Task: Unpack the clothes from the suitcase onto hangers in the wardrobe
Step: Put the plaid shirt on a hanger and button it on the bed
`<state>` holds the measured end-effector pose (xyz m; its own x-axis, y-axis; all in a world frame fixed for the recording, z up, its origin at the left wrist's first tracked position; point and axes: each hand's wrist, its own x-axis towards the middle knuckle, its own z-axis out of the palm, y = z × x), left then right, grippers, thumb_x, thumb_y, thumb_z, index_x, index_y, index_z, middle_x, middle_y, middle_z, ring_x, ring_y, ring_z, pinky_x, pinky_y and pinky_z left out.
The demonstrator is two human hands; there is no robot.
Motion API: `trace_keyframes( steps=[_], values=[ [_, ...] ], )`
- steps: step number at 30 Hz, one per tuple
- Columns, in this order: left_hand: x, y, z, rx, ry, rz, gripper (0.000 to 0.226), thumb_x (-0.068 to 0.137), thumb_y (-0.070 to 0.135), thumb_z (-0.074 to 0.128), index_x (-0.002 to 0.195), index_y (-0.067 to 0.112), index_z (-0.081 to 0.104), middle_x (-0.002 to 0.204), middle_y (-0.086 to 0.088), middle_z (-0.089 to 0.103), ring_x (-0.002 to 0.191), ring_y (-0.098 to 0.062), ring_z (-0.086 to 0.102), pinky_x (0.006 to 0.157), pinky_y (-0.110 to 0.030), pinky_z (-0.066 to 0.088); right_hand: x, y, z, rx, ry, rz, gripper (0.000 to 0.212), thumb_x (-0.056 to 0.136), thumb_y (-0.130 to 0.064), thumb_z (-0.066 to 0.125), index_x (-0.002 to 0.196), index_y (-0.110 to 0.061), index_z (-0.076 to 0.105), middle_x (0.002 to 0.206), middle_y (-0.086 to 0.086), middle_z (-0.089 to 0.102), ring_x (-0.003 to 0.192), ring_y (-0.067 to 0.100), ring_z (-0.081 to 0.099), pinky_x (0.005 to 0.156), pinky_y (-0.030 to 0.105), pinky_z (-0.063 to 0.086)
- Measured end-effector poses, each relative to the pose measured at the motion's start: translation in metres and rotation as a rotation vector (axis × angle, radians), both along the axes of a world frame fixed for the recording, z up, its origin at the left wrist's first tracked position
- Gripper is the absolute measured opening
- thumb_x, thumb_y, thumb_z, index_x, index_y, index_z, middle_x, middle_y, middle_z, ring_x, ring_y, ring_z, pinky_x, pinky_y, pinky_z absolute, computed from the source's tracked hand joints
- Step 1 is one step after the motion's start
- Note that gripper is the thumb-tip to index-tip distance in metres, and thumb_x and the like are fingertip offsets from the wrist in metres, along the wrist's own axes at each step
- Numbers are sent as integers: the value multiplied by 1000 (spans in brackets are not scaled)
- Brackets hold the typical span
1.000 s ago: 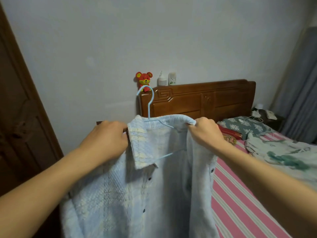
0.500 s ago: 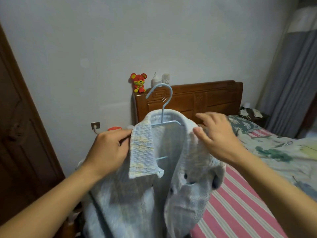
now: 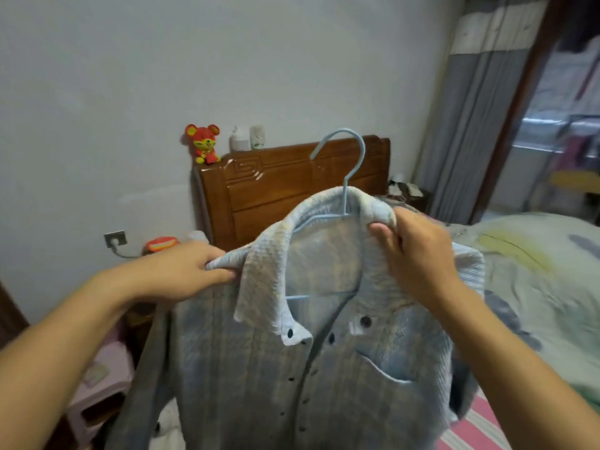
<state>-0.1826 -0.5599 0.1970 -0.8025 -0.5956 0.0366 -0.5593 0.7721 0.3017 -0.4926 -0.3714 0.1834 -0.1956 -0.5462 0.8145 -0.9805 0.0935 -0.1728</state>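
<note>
A pale blue checked shirt (image 3: 324, 368) with dark buttons and a chest pocket hangs in front of me on a light blue hanger (image 3: 349, 164), whose hook sticks up above the collar. My left hand (image 3: 181, 271) pinches the shirt's left shoulder beside the collar. My right hand (image 3: 418, 254) grips the right side of the collar and shoulder over the hanger's arm. The shirt's lower part runs out of view at the bottom. No suitcase is in view.
A wooden headboard (image 3: 276, 190) stands behind the shirt, with a red toy mouse (image 3: 203, 142) and small bottles (image 3: 246, 138) on top. The bed (image 3: 535, 287) lies to the right. Grey curtains (image 3: 470, 108) and a dark doorway frame (image 3: 519, 108) are at the far right. A pink stool (image 3: 97, 384) sits low left.
The view has swung right. The hanger and shirt moved right and turned their front toward me. My right hand went from open fingers on the shoulder to gripping the collar.
</note>
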Motion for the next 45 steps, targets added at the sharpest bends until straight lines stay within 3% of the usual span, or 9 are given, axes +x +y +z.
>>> trace_keyframes(
  steps=[6,10,18,27,30,34,39,42,45],
  values=[
    [-75,21,-48,-341,436,-326,22,82,44,51,75,27,62,71,15,47,70,-11,56,60,-29,39,-30,76,-36,77,-26,-251,43,99,-49,40,89,-11,60,79,11,65,69,35,57,56,34,30],
    [-145,55,-82,-366,444,-458,26,85,45,48,76,21,57,72,0,56,70,-31,63,58,-40,50,-59,154,-70,142,-68,-442,48,98,-51,37,85,-10,59,77,15,65,65,40,58,57,32,27],
    [-276,124,-47,-274,502,-781,32,93,46,52,69,25,51,66,11,43,59,-16,46,53,-39,41,-120,276,-40,50,-106,-651,38,100,-46,46,70,-23,40,63,2,48,59,28,47,55,34,30],
    [-592,160,-44,-290,144,-347,44,91,66,56,83,27,75,78,-2,70,76,-26,63,68,-40,56,-444,275,-70,310,-361,-741,50,100,-55,38,74,-16,54,81,12,63,81,34,57,65,38,34],
    [-735,175,-126,-39,169,-184,39,97,50,59,97,15,75,99,-14,72,93,-34,66,79,-40,56,-575,264,-145,399,-594,-761,62,95,-62,31,117,-15,65,124,20,64,110,39,58,87,43,46],
    [-802,246,-343,580,148,-93,49,95,34,59,141,17,51,123,-16,66,103,-34,68,91,-40,56,-631,282,-337,667,-799,-713,75,98,-57,32,159,-22,7,164,15,18,147,39,24,118,50,19],
    [-618,349,-596,505,-535,-252,86,84,69,32,147,12,45,141,-21,52,130,-39,50,107,-45,43,-454,402,-619,993,-800,-600,64,93,-34,45,153,-13,34,153,33,29,133,53,39,111,55,32],
    [-522,363,-646,499,-684,-177,75,95,59,36,159,22,27,160,-17,28,146,-35,29,119,-41,29,-356,438,-685,1034,-797,-554,56,87,-33,37,132,-10,60,139,32,50,119,51,53,102,56,46],
    [-466,369,-664,511,-731,-219,64,105,43,46,161,28,19,169,-6,9,154,-27,13,123,-34,17,-305,449,-703,1102,-684,-543,58,91,-33,36,142,-14,52,150,23,42,134,48,41,105,59,41]
  ],
)
